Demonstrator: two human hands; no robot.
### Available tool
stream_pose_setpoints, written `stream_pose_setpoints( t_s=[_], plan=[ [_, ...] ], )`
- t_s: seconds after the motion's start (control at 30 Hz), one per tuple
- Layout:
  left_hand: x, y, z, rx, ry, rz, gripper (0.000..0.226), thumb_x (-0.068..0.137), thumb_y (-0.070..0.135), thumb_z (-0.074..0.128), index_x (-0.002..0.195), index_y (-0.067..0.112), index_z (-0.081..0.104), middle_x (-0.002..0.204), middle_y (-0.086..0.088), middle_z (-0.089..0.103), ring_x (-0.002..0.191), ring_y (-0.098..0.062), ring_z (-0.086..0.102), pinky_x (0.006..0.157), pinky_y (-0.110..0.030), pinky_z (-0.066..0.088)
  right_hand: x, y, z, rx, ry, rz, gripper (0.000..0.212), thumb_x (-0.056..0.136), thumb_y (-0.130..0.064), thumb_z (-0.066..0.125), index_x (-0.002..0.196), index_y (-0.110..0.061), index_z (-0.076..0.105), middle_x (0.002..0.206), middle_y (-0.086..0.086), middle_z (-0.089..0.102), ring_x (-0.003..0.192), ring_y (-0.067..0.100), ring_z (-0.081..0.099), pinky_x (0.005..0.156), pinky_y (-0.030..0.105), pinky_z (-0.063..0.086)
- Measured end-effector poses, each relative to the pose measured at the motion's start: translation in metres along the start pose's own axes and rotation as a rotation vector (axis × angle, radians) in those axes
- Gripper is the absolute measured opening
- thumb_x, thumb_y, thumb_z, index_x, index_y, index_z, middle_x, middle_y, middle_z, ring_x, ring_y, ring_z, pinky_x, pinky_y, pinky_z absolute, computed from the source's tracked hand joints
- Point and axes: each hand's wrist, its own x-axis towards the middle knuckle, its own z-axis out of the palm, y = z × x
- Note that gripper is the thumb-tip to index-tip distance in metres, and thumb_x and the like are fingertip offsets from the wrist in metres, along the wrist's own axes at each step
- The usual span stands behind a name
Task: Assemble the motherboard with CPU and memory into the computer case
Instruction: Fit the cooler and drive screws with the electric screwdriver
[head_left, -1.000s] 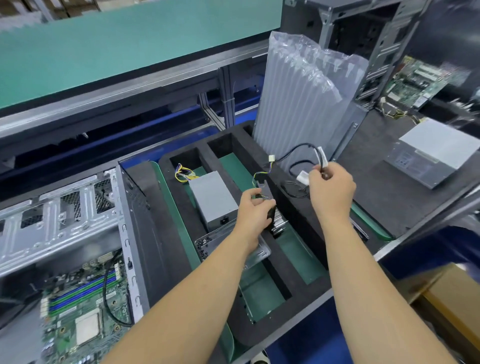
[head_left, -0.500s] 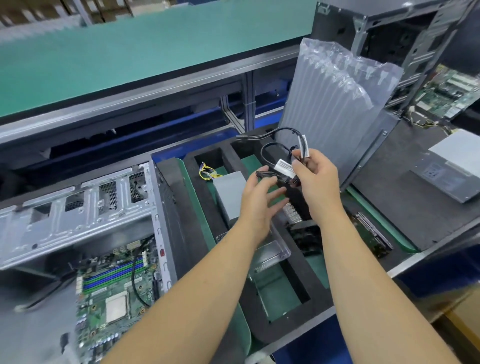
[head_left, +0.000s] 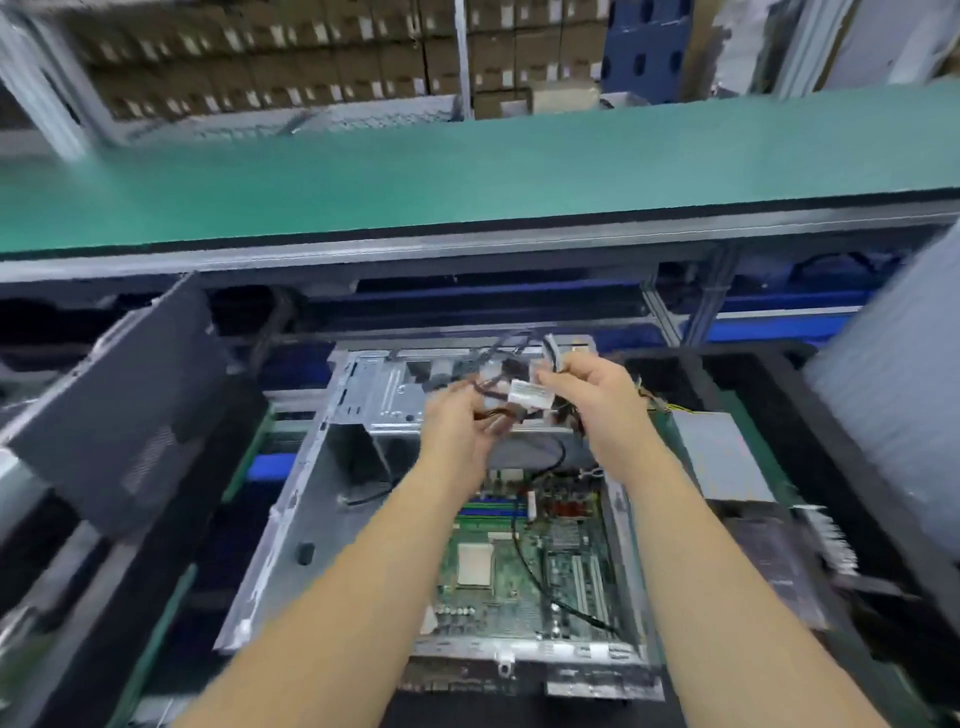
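Both hands are up over the open silver sheet-metal computer case (head_left: 363, 525), and between them hangs a bundle of thin black cables with white plastic connectors and a white label (head_left: 524, 392). Holding it up here makes sense: the bundle hangs clear of the board, so the leads can be sorted before any end goes down to a socket.

The right hand (head_left: 592, 402) has its thumb and fingers curled in, pinching the bundle at the labelled end, with a white connector poking out above the knuckles. The left hand (head_left: 457, 434) sits lower, just beside it, fingers bent round the darker strands; blur makes it hard to say which lead it has. Both forearms reach in from the bottom of the view, converging above the case's drive cage.

The green rectangular motherboard (head_left: 524, 571) already lies flat inside the case, a pale square CPU (head_left: 474, 566) on it and green and blue memory slots near its far edge. I cannot tell whether sticks are seated there. 1 thin black cable (head_left: 540, 577) already trails across the board.

To the right, a grey metal power supply box (head_left: 722, 457) rests in the black foam tray (head_left: 810, 415), near at hand, likely waiting its turn.

By my reading, the board is placed and this is cabling: 1 connector must be singled out next.
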Motion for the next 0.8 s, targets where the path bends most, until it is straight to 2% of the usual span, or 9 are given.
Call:
stream_pose_setpoints(
  t_s=[0.13,0.2,0.27,0.33,0.43,0.53,0.63,0.73,0.8],
  plan=[
    [0.005,0.018,-0.064,0.176,-0.034,0.069,0.032,0.093,-0.012,0.046,0.117,0.004,0.058,0.098,-0.019,0.067,0.069,-0.022,0.067,0.057,-0.029,0.056,-0.004,0.033,0.054,0.056,0.007,0.151,0.037,0.09,-0.032,0.072,0.092,0.005,0.067,0.085,0.01,0.062,0.077,0.018,0.057,0.058,0.019,0.05],
    [0.009,0.021,-0.087,0.362,-0.122,0.123,0.029,0.095,-0.007,0.052,0.117,0.011,0.058,0.106,-0.018,0.069,0.083,-0.026,0.07,0.068,-0.033,0.059,-0.007,0.05,0.074,-0.012,0.023,0.205,0.048,0.096,-0.033,0.067,0.1,0.014,0.058,0.081,0.009,0.053,0.068,0.016,0.054,0.05,0.02,0.048],
    [0.014,0.019,-0.102,0.552,-0.272,0.227,0.045,0.091,-0.004,0.064,0.127,0.02,0.053,0.12,-0.012,0.066,0.099,-0.022,0.069,0.078,-0.031,0.058,-0.013,0.063,0.088,-0.104,0.016,0.222,0.053,0.096,-0.04,0.063,0.103,0.012,0.055,0.081,0.01,0.049,0.068,0.02,0.052,0.057,0.03,0.051],
    [0.017,0.015,-0.113,0.676,-0.41,0.237,0.072,0.084,0.007,0.076,0.142,0.03,0.04,0.137,-0.005,0.055,0.103,-0.007,0.067,0.078,-0.021,0.055,-0.022,0.068,0.099,-0.141,0.004,0.248,0.058,0.085,-0.05,0.062,0.099,0.006,0.058,0.082,0.016,0.052,0.074,0.025,0.052,0.068,0.041,0.052],
    [0.019,0.007,-0.128,0.91,-0.569,0.249,0.09,0.072,0.032,0.086,0.141,0.057,0.033,0.159,0.002,0.015,0.129,0.005,0.044,0.092,-0.014,0.046,-0.031,0.069,0.103,-0.182,-0.071,0.322,0.048,0.071,-0.048,0.062,0.09,-0.004,0.067,0.082,0.023,0.057,0.075,0.022,0.052,0.072,0.037,0.037],
    [0.021,0.006,-0.138,1.056,-0.582,0.318,0.082,0.057,0.062,0.087,0.127,0.064,0.044,0.156,0.027,0.002,0.143,-0.009,0.029,0.114,-0.033,0.034,-0.037,0.071,0.097,-0.132,-0.223,0.451,0.031,0.072,-0.033,0.066,0.093,-0.013,0.075,0.092,0.016,0.07,0.087,0.025,0.065,0.077,0.037,0.048],
    [0.026,0.004,-0.142,1.127,-0.569,0.42,0.071,0.053,0.073,0.08,0.119,0.053,0.059,0.155,0.027,0.013,0.141,-0.004,0.029,0.113,-0.033,0.035,-0.042,0.071,0.093,-0.093,-0.35,0.502,0.031,0.081,-0.016,0.066,0.11,-0.016,0.077,0.111,0.012,0.075,0.108,0.027,0.069,0.095,0.035,0.054],
    [0.026,0.0,-0.141,1.057,-0.507,0.379,0.035,0.079,0.054,0.073,0.112,0.049,0.064,0.145,0.027,0.036,0.122,0.0,0.048,0.104,-0.035,0.044,-0.044,0.072,0.101,-0.114,-0.416,0.467,0.025,0.082,-0.019,0.07,0.103,-0.007,0.076,0.096,0.016,0.071,0.085,0.037,0.061,0.075,0.043,0.048],
    [0.023,0.001,-0.139,0.981,-0.433,0.398,0.019,0.089,0.054,0.056,0.102,0.047,0.068,0.134,0.035,0.044,0.116,0.014,0.047,0.099,-0.014,0.039,-0.044,0.072,0.104,-0.058,-0.42,0.461,0.019,0.085,-0.011,0.066,0.101,-0.003,0.073,0.087,0.018,0.059,0.076,0.029,0.048,0.068,0.04,0.039]
  ],
)
